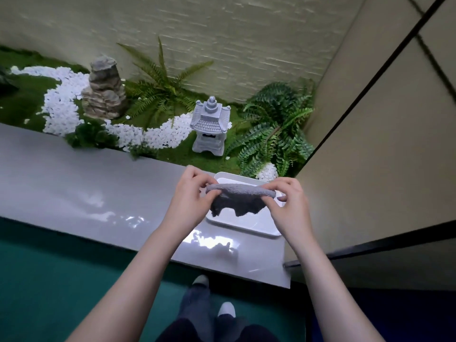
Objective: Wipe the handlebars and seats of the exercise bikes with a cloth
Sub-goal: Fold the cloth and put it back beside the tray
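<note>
A dark grey cloth [238, 199] hangs stretched between both my hands, just above a white tray [256, 229]. My left hand [191, 197] pinches the cloth's left end with thumb and fingers. My right hand [287, 203] pinches its right end the same way. The cloth's top edge is pulled taut and its ragged lower edge droops toward the tray. No exercise bike is in view.
The tray rests on a glossy grey ledge [86, 188]. Behind the ledge lies a small garden with white pebbles [61, 107], a rock [103, 90], a stone lantern [209, 127] and ferns [276, 127]. A beige wall [382, 156] stands right. Green floor [61, 280] lies below.
</note>
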A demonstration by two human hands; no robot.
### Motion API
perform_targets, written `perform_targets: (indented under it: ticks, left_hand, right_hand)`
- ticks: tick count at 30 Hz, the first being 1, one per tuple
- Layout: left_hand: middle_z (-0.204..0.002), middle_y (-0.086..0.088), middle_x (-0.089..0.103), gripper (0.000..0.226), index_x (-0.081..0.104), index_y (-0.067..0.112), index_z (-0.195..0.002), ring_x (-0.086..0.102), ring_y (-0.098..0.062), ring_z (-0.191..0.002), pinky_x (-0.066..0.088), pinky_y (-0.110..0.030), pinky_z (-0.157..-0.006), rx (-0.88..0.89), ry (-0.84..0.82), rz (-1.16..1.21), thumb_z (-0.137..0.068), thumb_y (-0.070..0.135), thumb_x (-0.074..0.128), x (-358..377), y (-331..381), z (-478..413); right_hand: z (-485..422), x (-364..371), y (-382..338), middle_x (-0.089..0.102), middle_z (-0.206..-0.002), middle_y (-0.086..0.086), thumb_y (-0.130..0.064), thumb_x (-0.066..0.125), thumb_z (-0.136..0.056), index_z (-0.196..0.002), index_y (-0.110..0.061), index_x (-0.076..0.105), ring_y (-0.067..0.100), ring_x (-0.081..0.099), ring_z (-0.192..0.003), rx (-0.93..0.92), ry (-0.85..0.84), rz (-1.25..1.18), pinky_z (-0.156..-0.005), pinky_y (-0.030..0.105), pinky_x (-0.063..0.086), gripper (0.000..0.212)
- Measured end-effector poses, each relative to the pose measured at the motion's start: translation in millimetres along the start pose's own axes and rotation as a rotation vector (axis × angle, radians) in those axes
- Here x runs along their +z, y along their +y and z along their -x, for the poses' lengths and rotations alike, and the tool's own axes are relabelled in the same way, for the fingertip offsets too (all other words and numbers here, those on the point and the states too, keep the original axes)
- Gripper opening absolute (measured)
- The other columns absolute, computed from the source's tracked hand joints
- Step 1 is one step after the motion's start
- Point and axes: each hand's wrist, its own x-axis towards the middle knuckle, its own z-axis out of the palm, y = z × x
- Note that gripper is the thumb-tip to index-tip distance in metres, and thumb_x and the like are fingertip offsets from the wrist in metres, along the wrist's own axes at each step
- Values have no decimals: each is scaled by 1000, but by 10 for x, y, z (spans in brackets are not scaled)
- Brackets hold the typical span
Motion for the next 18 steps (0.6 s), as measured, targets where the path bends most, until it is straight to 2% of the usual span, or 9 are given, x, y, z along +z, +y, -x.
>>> perform_targets:
  ticks: [3, 5, 7, 9, 13, 16, 18]
  left_hand:
    - [-105, 9, 51, 11, 62, 22, -80, 47, 12, -101, 30, 0, -87, 25, -162, 178, -87, 15, 66, -57, -75, -244]
    - [-103, 9, 63, 7, 63, 19, -87, 56, 4, -98, 40, -11, -88, 0, -291, 378, -90, 13, 62, -108, -111, -403]
    - [-85, 11, 65, 7, 61, 13, -87, 60, -2, -82, 45, -13, -74, -26, -371, 586, -93, 11, 57, -118, -155, -559]
    - [-74, 13, 60, 11, 57, 15, -85, 56, -1, -72, 42, -12, -64, -52, -386, 681, -95, 13, 52, -49, -216, -700]
    - [-77, 9, 51, 14, 49, 26, -87, 50, 3, -64, 43, -15, -57, -171, -328, 648, -100, 27, 44, 268, -337, -875]
    - [-77, 13, 47, 14, 43, 30, -87, 46, 5, -67, 41, -28, -71, -221, -256, 527, -101, 29, 40, 560, -455, -935]
    - [-75, 10, 48, 15, 42, 29, -86, 45, 3, -64, 38, -29, -69, -261, -227, 489, -101, 29, 40, 717, -537, -983]
  right_hand:
    - [-155, 16, -5, 56, -116, 1, 1, 64, -84, -83, -23, 61, 12, 51, -114, 49, -20, -158, -97, 27, 38, 24]
    - [-244, 31, 2, 60, -104, -4, -1, 59, -89, -87, -18, 57, 8, 56, -100, 71, -88, -299, -90, 27, 41, 18]
    - [-314, 79, 27, 56, -84, -11, -5, 54, -94, -89, -17, 52, 3, 51, -80, 87, -124, -414, -75, 21, 40, 13]
    - [-375, 174, 84, 53, -76, -15, -12, 48, -98, -91, -21, 49, 2, 47, -75, 126, -116, -476, -71, 21, 38, 12]
    - [-499, 465, 179, 51, -75, -20, -25, 42, -101, -91, -38, 46, 0, 47, -71, 202, 15, -480, -71, 28, 38, 17]
    - [-607, 656, 276, 51, -84, -2, -28, 40, -101, -89, -43, 44, 8, 48, -73, 287, 120, -452, -71, 34, 38, 20]
    - [-674, 745, 391, 50, -86, 8, -27, 38, -102, -92, -40, 42, 16, 47, -76, 339, 157, -412, -73, 37, 38, 17]
